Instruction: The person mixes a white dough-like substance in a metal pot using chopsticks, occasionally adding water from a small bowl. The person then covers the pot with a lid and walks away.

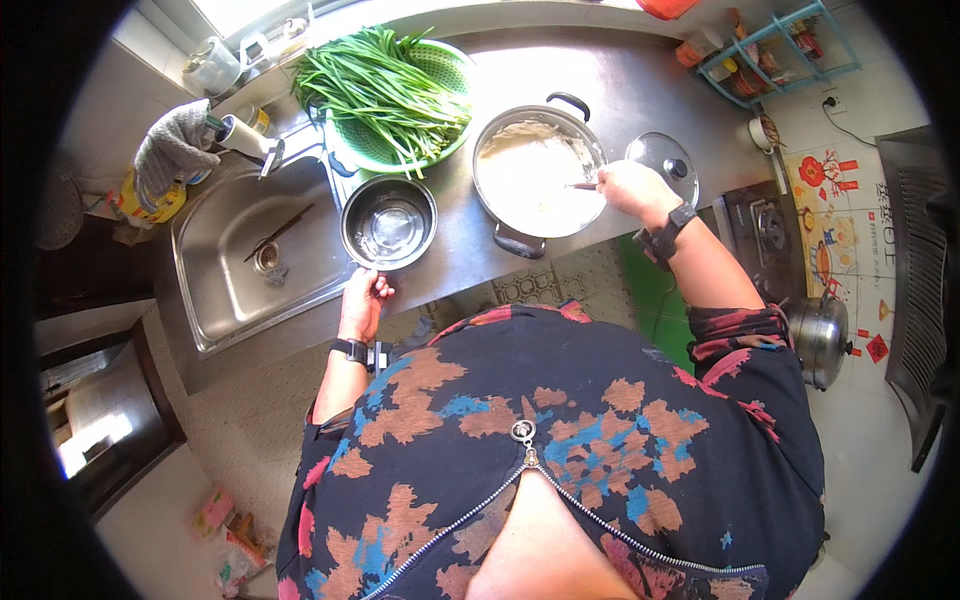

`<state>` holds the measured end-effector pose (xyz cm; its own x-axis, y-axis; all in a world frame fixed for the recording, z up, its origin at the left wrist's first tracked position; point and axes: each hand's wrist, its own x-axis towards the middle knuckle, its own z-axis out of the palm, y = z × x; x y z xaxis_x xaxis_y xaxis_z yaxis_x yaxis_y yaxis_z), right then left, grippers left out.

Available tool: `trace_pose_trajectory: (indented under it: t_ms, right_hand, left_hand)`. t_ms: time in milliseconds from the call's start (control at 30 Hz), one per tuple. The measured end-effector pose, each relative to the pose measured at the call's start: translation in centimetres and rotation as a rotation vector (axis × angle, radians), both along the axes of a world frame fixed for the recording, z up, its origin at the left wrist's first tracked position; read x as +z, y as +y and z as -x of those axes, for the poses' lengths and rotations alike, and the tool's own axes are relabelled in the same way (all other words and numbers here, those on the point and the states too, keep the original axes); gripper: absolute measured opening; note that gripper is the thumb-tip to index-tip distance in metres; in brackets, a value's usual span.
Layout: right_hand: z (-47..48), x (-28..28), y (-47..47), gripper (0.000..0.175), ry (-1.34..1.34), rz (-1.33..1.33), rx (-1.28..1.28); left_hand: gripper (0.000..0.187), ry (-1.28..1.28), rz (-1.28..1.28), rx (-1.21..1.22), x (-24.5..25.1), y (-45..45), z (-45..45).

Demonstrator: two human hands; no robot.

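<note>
Above a two-handled metal pot (487, 202) of pale flour or dough, my right hand (637, 193) grips thin brown chopsticks (582, 186) whose tips reach into the pale mass. A round metal bowl (427, 244), with what looks like clear water in it, rests on the counter near the sink. My left hand (366, 304) is at the near side of this bowl, fingers curled; whether it holds the rim cannot be told. A glass lid (651, 150) with a black knob lies right of the pot, partly behind my right hand. Behind the bowl, long green leafy stalks (382, 94) fill a green plastic colander (457, 67).
At left is a steel sink (225, 277) with a brown stick-like utensil (281, 231) in it. A grey glove (176, 146) hangs by the faucet (247, 139). A blue rack (780, 45) is at upper right, a gas stove (765, 225) and a steel pot (817, 341) at right.
</note>
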<state>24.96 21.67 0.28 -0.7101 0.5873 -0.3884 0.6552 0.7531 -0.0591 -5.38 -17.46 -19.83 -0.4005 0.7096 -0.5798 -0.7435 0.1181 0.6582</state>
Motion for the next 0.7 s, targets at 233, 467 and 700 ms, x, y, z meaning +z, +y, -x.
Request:
trace_pose_trajectory:
  t_ms: [233,467,700]
  right_hand:
    - [2.2,-2.3,0.8,0.025,-0.085,-0.091,0.074]
    - [3.3,-4.5,0.7,0.031,-0.039,-0.128,0.097]
    - [1.4,-3.2,2.1,0.03,0.039,0.023,0.139]
  left_hand:
    - [0.014,-0.271,0.049,0.002,-0.2,-1.3,-1.0]
    - [0.032,-0.093,0.092,-0.553,8.3,0.4,-3.3]
    - [0.029,-0.04,0.019,-0.537,9.2,12.9,-9.7]
